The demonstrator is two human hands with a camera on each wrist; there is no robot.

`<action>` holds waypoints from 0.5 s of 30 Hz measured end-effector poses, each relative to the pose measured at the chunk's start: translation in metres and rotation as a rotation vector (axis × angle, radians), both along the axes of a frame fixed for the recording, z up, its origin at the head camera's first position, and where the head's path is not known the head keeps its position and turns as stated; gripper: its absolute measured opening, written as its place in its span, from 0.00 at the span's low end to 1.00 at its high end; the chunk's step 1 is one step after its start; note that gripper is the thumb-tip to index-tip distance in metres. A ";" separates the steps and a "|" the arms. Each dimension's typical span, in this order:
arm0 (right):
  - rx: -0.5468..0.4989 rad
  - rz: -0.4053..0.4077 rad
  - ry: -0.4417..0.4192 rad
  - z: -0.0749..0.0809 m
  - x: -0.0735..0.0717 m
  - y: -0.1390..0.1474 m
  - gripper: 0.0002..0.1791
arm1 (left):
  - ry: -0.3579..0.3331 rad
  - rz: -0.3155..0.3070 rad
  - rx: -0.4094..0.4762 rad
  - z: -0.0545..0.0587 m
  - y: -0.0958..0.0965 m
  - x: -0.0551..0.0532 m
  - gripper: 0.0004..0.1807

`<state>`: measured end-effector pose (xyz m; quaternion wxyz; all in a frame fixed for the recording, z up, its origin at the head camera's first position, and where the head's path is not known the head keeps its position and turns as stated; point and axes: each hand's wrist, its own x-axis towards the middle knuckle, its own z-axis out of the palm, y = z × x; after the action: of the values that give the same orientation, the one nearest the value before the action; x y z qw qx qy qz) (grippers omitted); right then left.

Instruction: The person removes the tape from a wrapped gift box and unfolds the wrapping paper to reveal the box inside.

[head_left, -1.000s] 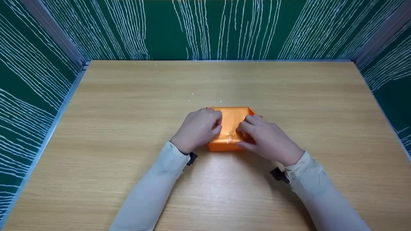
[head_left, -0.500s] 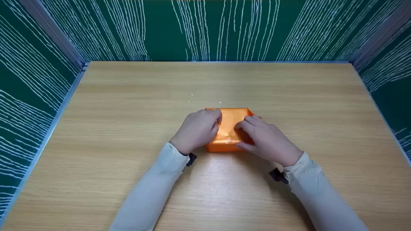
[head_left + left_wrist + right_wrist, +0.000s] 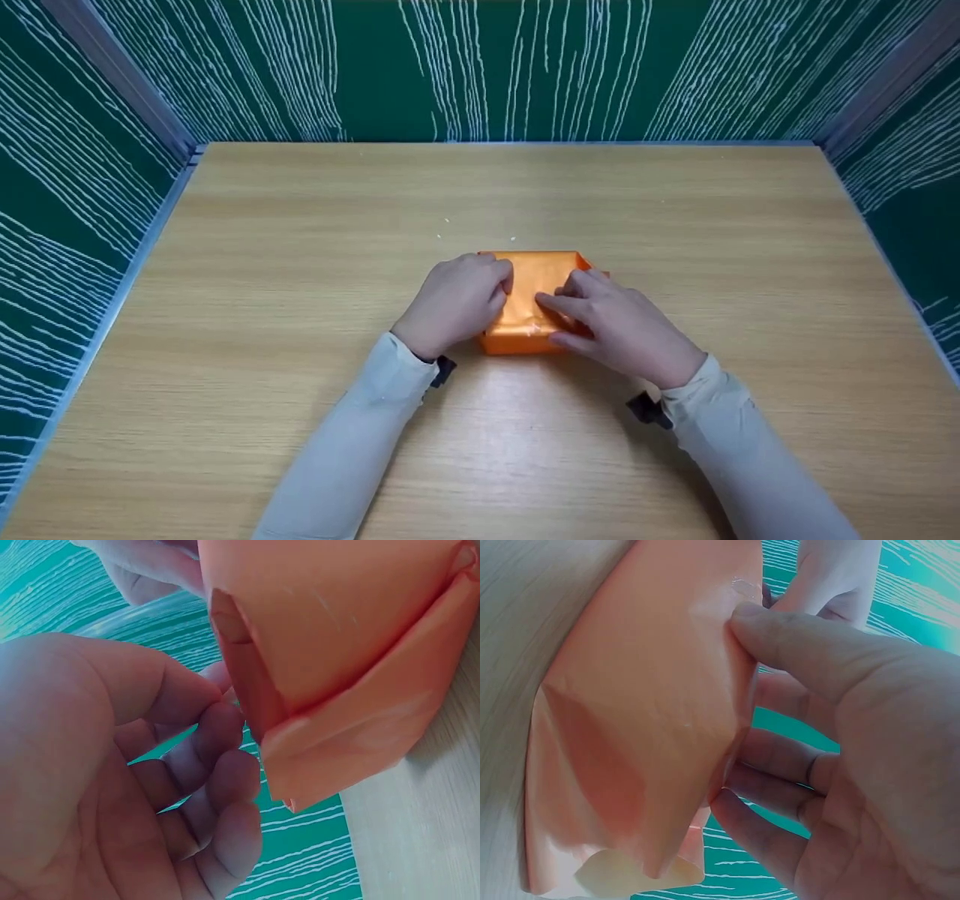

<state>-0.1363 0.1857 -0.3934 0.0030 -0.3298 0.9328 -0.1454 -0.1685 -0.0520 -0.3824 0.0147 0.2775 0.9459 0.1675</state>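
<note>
An orange paper-wrapped package [image 3: 538, 271] lies on the table between both hands. Over its left end is my left hand [image 3: 454, 304], fingers curled, with thumb and index fingertips together beside the paper edge in the left wrist view; nothing shows between them. My right hand [image 3: 626, 322] holds the right part, thumb against the near side and index finger stretched over the top. At one end, the left wrist view shows a folded orange flap [image 3: 352, 754] standing loose. A small clear shiny patch [image 3: 744, 588] sits by the right thumb tip.
The package rests on a wooden table [image 3: 300, 225]. Several tiny white bits [image 3: 513, 238] lie just beyond it. Green walls [image 3: 382, 75] with white streaks border the back and both sides.
My right index finger has straightened and slid left across the package's top. The left hand's thumb and fingers have drawn closer together. The package has barely moved.
</note>
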 end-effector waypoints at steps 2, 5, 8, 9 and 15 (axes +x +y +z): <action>-0.005 0.006 0.010 0.000 0.000 0.000 0.31 | -0.001 0.013 0.002 0.001 -0.002 0.000 0.11; -0.007 0.006 0.015 0.000 0.000 0.000 0.30 | 0.002 0.018 0.007 0.002 -0.004 -0.001 0.11; 0.006 -0.006 0.003 0.001 0.000 0.000 0.31 | 0.000 0.016 0.012 0.002 -0.006 -0.002 0.11; 0.009 -0.009 -0.004 0.001 0.000 0.000 0.32 | -0.002 0.018 0.013 0.002 -0.006 -0.002 0.11; 0.022 -0.024 -0.030 0.000 0.000 0.000 0.33 | -0.036 0.052 0.009 0.003 -0.008 -0.002 0.09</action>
<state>-0.1364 0.1852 -0.3929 0.0188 -0.3163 0.9381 -0.1400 -0.1707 -0.0597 -0.3799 0.0262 0.2499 0.9516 0.1769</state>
